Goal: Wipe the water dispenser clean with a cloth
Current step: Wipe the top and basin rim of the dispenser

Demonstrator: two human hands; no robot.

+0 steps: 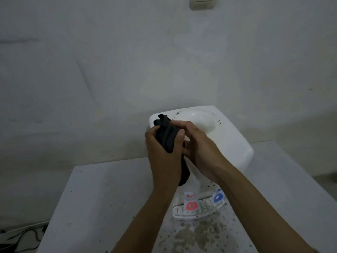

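Two bare hands meet over a white water dispenser [215, 136] that stands on a pale tabletop [102, 201] against a blotched white wall [127, 70]. Far to the left of the hands, low at the frame's edge, dark cables [23, 236] lie on the floor. The left hand [164, 148] has its fingers and thumb curled round a black cloth [166, 136], bunched in its grip. One crumpled end of the cloth sticks up above the fingers, over the dispenser's top left corner, and the other end hangs down below the palm, between the two wrists. Just to the right, the right hand [197, 145] presses against the left, its fingers bent inward toward the cloth; whether they actually pinch the fabric cannot be told, since the left hand's thumb hides the contact. Beyond the right hand lies the dispenser's round top recess [202, 119], ringed by dark specks. Below the hands, between the forearms, sit a red tap lever [191, 205] and, to its right, a blue tap lever [218, 197] above a white drip tray [191, 213]. Nearer the camera the tabletop shows a mottled patch [200, 234]. High above the hands, a wall switch [202, 2] is mounted at the frame's upper edge.
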